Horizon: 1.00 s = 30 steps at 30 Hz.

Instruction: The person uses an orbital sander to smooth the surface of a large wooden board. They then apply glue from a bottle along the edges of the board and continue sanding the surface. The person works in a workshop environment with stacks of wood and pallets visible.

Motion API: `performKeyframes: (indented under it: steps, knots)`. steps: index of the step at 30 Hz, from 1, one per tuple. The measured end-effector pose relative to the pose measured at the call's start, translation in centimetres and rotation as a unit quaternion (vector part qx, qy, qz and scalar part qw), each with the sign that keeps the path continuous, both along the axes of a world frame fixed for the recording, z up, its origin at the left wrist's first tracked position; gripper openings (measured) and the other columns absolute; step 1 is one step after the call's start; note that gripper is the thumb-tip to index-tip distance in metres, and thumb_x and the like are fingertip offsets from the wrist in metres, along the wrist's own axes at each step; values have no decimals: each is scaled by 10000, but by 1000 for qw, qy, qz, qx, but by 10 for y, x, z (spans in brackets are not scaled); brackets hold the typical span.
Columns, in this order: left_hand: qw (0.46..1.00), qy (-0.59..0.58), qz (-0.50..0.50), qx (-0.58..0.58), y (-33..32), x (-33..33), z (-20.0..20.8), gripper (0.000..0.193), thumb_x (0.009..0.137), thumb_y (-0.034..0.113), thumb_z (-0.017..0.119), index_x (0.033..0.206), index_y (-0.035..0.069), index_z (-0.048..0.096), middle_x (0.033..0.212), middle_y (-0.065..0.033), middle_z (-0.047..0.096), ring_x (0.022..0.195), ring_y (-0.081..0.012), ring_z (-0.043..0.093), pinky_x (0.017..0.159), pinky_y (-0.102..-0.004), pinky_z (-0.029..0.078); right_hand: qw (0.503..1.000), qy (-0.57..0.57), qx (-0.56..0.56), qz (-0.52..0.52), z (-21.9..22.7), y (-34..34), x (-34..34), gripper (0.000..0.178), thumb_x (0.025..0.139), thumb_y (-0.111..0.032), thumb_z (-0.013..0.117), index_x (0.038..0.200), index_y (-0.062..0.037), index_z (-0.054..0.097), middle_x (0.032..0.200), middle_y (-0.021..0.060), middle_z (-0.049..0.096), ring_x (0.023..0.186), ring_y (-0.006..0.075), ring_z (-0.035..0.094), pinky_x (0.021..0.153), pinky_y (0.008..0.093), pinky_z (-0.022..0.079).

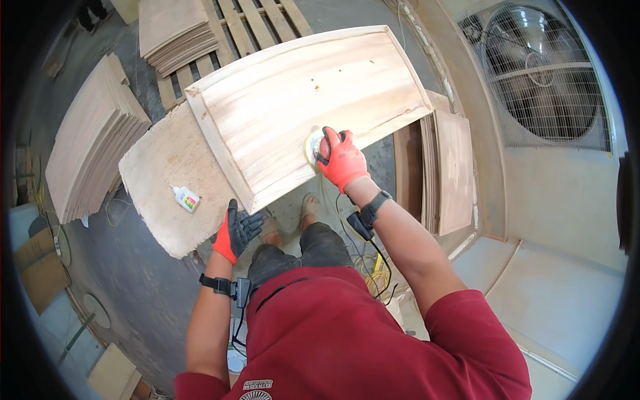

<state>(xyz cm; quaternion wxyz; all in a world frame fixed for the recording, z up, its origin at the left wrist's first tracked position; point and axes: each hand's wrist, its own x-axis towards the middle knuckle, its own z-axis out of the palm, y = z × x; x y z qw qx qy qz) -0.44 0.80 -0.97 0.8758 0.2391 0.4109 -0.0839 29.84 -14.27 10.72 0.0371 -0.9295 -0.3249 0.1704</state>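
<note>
A pale wooden panel (293, 100) with raised strips along its edges lies over a rough board (160, 167). My right hand (345, 160), in a red and black glove, is wrapped round a handheld round sander (313, 147) at the panel's near edge. The glove covers most of the tool; part of its pale yellow disc shows on the left. Just off the panel's near left corner, my left hand (237, 231), gloved alike, is open with its black palm showing and nothing in it. On the rough board lies a small white bottle (186, 199) with a coloured label.
Stacked wooden sheets (97, 137) lean at the left, with another stack (177, 33) on a slatted pallet (257, 23) behind. More panels (453, 170) stand upright at the right, below a large caged fan (540, 73). Cables (377, 273) trail beside my legs.
</note>
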Motion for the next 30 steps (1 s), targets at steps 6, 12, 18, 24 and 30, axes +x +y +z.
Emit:
performKeyframes:
  steps: [6,12,18,24,30]
  knots:
    - [996,62,57,-12,-6,10,8,926,921,763,505,1467,18,443,1338,-215,617,1135,-300,642,1005,-404,502,999,9,14,-37,-2,-31,63,828,803,-303,809,1508,-213,385,1436,261,410,1080,428,660,913,482,551]
    - [987,110,110,31,-21,17,10,768,947,694,542,1427,97,482,1298,-208,644,1118,-314,653,973,-433,506,999,-5,26,-40,-10,-73,139,761,833,-318,781,1486,-227,401,1407,246,428,1064,405,675,911,462,560]
    - [973,159,159,59,-38,32,11,841,895,739,563,1490,155,448,1412,-186,573,1259,-337,560,1061,-452,432,998,-14,17,-53,-10,-109,214,772,828,-321,790,1481,-223,390,1399,249,430,1059,409,673,908,469,559]
    - [955,195,209,86,-49,48,4,903,859,778,573,1510,171,423,1448,-190,528,1315,-393,486,1097,-482,362,998,-12,13,-62,-7,-134,275,758,842,-316,784,1477,-224,381,1402,253,423,1068,410,672,913,475,554]
    - [947,210,222,102,-53,51,2,952,844,805,562,1539,180,387,1462,-186,519,1285,-404,494,1097,-494,349,997,-21,38,-60,-10,-142,319,754,844,-329,775,1478,-219,382,1403,248,427,1076,414,669,928,479,548]
